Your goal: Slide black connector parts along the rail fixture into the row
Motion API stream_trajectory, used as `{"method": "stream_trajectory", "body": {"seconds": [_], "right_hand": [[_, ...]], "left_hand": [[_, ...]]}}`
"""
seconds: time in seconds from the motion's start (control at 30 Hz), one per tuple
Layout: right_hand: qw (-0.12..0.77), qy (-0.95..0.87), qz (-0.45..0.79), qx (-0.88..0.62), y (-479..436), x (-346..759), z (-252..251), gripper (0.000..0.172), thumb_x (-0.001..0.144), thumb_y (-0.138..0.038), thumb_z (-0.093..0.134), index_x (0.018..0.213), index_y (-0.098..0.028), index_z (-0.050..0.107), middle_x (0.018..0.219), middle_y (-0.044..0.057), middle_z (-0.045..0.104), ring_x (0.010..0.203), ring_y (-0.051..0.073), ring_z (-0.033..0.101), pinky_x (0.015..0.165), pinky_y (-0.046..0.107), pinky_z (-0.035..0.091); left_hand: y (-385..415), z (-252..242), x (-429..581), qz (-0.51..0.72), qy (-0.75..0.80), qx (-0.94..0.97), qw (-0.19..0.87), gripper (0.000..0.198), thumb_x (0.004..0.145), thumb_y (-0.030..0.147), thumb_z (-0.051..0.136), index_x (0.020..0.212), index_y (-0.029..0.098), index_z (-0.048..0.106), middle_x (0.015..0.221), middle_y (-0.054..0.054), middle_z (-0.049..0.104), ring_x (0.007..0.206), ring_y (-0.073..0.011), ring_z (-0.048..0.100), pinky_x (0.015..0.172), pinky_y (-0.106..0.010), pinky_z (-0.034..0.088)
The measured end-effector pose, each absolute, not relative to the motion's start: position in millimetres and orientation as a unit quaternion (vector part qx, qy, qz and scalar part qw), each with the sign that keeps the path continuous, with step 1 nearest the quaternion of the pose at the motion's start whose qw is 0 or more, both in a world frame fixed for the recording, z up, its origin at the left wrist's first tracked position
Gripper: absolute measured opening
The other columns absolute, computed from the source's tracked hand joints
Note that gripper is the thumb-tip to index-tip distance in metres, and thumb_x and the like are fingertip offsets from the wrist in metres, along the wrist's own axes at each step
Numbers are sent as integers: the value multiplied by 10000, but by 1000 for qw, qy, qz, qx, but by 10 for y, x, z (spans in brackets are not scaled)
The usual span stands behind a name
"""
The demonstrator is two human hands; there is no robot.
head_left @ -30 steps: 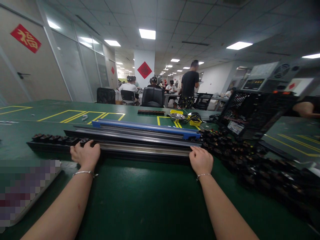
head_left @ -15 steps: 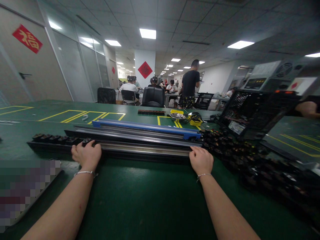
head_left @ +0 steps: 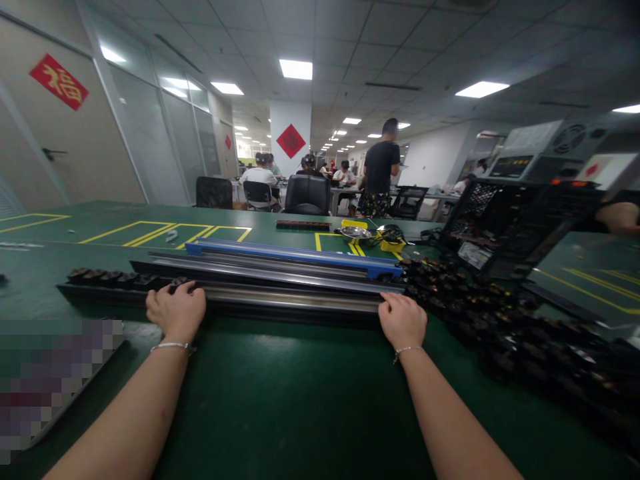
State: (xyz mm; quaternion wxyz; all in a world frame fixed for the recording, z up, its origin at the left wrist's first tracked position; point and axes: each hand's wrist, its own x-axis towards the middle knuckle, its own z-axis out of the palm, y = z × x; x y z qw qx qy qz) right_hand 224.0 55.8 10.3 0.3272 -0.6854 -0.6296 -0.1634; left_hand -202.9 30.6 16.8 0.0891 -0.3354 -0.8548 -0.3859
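Note:
A long black rail [head_left: 295,301] with a shiny metal channel lies across the green table in front of me. My left hand [head_left: 176,312] is closed over its left part, thumb and fingers on the channel. Beside those fingers, a row of small black parts [head_left: 113,277] sits along the rail's left end. At the other end, my right hand [head_left: 404,321] grips the rail with curled fingers; its fingertips are partly hidden. Just behind lie a second black rail [head_left: 270,272] and a blue-edged rail [head_left: 295,252], roughly parallel.
A large heap of small black parts [head_left: 480,307] spreads along the right. Behind it stands an open black computer case [head_left: 505,227]. Farther back are a metal dish [head_left: 356,233], a yellow item [head_left: 393,245] and a dark strip [head_left: 303,225]. A person's hand [head_left: 620,217] shows at far right.

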Motion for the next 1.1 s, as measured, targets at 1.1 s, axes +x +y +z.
{"method": "stream_trajectory", "body": {"seconds": [1.1], "right_hand": [[311,-625,-140,-702,543,2221,143,347,777,-222,418,977,-221,702,1056,33,670,1019,207,515,883,364,342]], "left_hand": [[285,332,-2050,-346,-880,-318,76,507,766,434,460,1179,158,559,1191,-177,577,1172,-341,444,916,-477,376]]}}
